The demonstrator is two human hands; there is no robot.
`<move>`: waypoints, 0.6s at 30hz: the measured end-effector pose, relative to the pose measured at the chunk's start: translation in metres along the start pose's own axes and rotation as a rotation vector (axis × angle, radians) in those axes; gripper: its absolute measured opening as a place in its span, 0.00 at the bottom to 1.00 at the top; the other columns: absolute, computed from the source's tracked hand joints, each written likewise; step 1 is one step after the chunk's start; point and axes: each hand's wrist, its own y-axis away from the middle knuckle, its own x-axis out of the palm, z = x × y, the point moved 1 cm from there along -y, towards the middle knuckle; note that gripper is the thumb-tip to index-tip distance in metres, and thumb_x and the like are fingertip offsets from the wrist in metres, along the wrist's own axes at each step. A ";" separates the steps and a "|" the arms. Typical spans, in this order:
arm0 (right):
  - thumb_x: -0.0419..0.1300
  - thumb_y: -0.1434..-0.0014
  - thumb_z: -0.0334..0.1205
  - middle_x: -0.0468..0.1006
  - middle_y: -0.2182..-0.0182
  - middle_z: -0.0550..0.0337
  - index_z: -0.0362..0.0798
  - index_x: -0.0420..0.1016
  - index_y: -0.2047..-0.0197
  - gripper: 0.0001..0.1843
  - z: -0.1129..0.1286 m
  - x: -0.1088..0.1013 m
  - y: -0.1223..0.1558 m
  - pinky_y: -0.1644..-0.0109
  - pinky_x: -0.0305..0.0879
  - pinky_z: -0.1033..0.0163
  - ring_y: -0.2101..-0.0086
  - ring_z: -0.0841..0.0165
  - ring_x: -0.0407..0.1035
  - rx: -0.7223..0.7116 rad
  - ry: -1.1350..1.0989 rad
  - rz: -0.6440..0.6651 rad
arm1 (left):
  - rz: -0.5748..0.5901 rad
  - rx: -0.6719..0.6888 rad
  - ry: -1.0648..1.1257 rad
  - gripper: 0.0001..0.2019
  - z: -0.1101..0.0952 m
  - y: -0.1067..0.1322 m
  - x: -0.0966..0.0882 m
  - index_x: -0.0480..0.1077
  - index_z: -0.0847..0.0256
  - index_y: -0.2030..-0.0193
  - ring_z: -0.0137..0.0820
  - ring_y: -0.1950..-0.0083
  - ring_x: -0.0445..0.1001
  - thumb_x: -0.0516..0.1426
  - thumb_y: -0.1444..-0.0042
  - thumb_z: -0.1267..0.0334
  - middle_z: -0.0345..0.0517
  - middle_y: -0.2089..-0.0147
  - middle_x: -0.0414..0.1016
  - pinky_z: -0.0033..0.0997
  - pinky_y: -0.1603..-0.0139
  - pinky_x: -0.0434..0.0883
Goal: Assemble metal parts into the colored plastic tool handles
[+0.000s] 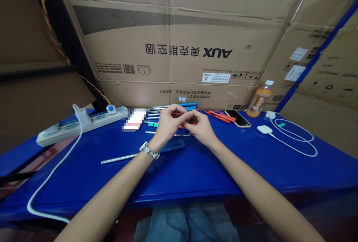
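Note:
My left hand (172, 121) and my right hand (200, 125) meet over the middle of the blue table (212, 175). Thumbs and fingers of both are pinched together at one spot; whatever sits between the fingertips is too small or hidden to name. A thin wire-like strand (190, 133) shows just under my right fingers. Below my left wrist lies a screwdriver with a blue handle (175, 145) and a long silver shaft. Behind my hands are several more blue-handled tools (188, 104), partly covered, and small green pieces (151, 125).
Orange-handled pliers (222, 116), a phone (237, 118) and an orange drink bottle (259, 99) stand or lie at the right. Further right is a white charger (264, 129) with its cable. A power strip (69, 127) runs along the left; cardboard (117, 44) walls the back.

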 end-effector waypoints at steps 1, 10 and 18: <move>0.67 0.49 0.53 0.72 0.73 0.63 0.46 0.73 0.65 0.19 0.001 -0.002 0.001 0.69 0.61 0.65 0.73 0.71 0.64 -0.008 0.000 0.034 | 0.029 0.009 -0.007 0.12 -0.001 0.000 -0.002 0.74 0.63 0.71 0.31 0.65 0.75 0.67 0.50 0.56 0.45 0.67 0.77 0.31 0.61 0.73; 0.65 0.46 0.54 0.76 0.72 0.60 0.45 0.74 0.69 0.18 0.010 -0.008 0.000 0.64 0.66 0.62 0.71 0.70 0.68 0.022 -0.051 0.169 | 0.098 -0.005 -0.044 0.13 -0.003 0.001 -0.005 0.76 0.62 0.59 0.33 0.59 0.76 0.64 0.45 0.55 0.49 0.58 0.78 0.32 0.60 0.74; 0.63 0.43 0.53 0.79 0.66 0.58 0.44 0.76 0.56 0.20 0.009 -0.006 0.003 0.62 0.67 0.62 0.65 0.66 0.72 -0.026 0.007 0.184 | 0.130 0.031 -0.028 0.11 -0.007 0.000 -0.007 0.76 0.62 0.71 0.35 0.58 0.77 0.65 0.46 0.56 0.49 0.59 0.78 0.35 0.57 0.74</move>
